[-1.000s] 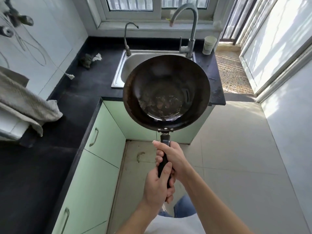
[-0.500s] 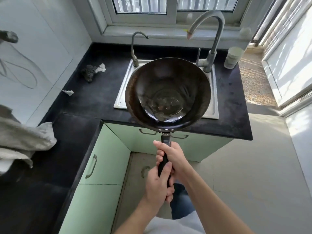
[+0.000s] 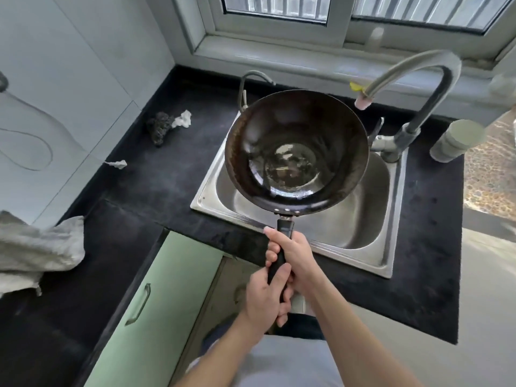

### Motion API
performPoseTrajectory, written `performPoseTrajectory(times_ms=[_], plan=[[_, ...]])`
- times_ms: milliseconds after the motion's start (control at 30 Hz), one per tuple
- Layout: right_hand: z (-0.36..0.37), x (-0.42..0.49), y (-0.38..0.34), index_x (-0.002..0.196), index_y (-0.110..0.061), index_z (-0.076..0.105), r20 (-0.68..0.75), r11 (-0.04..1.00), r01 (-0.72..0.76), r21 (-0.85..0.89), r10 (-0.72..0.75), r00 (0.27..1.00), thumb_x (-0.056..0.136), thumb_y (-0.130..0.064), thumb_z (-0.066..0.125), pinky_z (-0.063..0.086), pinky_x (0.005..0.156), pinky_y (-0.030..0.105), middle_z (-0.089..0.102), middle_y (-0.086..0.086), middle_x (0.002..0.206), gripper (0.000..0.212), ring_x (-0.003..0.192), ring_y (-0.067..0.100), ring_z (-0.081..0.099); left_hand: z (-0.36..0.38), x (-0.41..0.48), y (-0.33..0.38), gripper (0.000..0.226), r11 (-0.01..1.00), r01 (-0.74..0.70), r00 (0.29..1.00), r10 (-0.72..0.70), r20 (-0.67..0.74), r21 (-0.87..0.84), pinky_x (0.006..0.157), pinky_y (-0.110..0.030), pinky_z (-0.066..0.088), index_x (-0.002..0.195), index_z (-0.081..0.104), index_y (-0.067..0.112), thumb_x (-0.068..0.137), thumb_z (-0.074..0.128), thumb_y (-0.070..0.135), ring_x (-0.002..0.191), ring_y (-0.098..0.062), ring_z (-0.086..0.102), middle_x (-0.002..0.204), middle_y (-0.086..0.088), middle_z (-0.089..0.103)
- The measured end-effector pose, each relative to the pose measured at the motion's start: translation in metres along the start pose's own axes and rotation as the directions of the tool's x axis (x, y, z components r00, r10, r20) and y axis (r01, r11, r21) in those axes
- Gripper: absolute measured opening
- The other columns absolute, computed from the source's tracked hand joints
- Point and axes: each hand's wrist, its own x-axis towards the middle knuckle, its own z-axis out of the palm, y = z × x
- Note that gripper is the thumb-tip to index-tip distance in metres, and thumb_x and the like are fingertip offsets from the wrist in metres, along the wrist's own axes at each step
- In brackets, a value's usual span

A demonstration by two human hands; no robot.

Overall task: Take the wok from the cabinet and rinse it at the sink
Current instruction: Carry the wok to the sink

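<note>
Closer to the window than half a second ago, the wok (image 3: 296,152) now hangs over the sink (image 3: 360,219) in the middle of the frame. Its round, dark, worn bowl faces up, glossy at the bottom. Its long axis runs from the bowl down to the straight black handle (image 3: 285,227), which points toward the bottom of the frame. Both hands clench that handle, the right hand (image 3: 294,252) nearer the bowl and the left hand (image 3: 265,298) below it. A curved metal faucet (image 3: 418,76) arches at upper right over the steel basin.
</note>
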Motion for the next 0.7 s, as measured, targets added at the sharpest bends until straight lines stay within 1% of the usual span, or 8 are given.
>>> performPoseTrajectory(times_ms=[133,300,467,700], plan=[[-0.006,0.020,-0.002,0.066,-0.017,0.047,-0.024,0.999,-0.042,-0.001,0.042,0.999,0.096,-0.016,0.066,0.046,0.047,0.028,0.043,0.000,0.054,0.035,0.045,0.013,0.047,-0.002,0.019,0.003,0.030,0.997,0.073,0.997,-0.073,0.005,0.001,0.031,-0.020,0.031,0.078,0.050,0.003,0.098,0.054,0.026,0.032,-0.014,0.032,0.053,-0.007,0.044],[-0.007,0.041,0.002,0.068,-0.017,0.048,-0.066,0.998,-0.059,0.005,0.060,0.996,0.095,-0.015,0.067,0.046,0.048,0.028,0.044,-0.001,0.054,0.033,0.045,0.013,0.048,-0.008,0.040,0.006,0.027,0.990,0.144,0.990,-0.143,0.016,-0.015,0.031,-0.018,0.029,0.079,0.049,0.004,0.098,0.053,0.022,0.031,-0.012,0.032,0.052,-0.006,0.042],[-0.003,0.056,0.007,0.070,-0.017,0.048,-0.107,0.997,-0.081,0.017,0.083,0.991,0.095,-0.016,0.067,0.045,0.048,0.028,0.043,-0.002,0.055,0.032,0.045,0.013,0.046,-0.021,0.057,0.007,0.029,0.983,0.184,0.982,-0.185,0.042,0.024,0.031,-0.019,0.029,0.077,0.048,0.004,0.099,0.052,0.021,0.032,-0.013,0.029,0.052,-0.007,0.041],[0.003,0.071,0.015,0.071,-0.016,0.049,-0.147,0.995,-0.099,0.017,0.101,0.984,0.096,-0.016,0.067,0.047,0.049,0.028,0.045,-0.001,0.055,0.030,0.047,0.014,0.047,-0.039,0.073,0.002,0.029,0.975,0.210,0.974,-0.215,0.069,0.071,0.032,-0.021,0.030,0.077,0.049,0.004,0.099,0.052,0.023,0.033,-0.015,0.031,0.054,-0.009,0.042]])
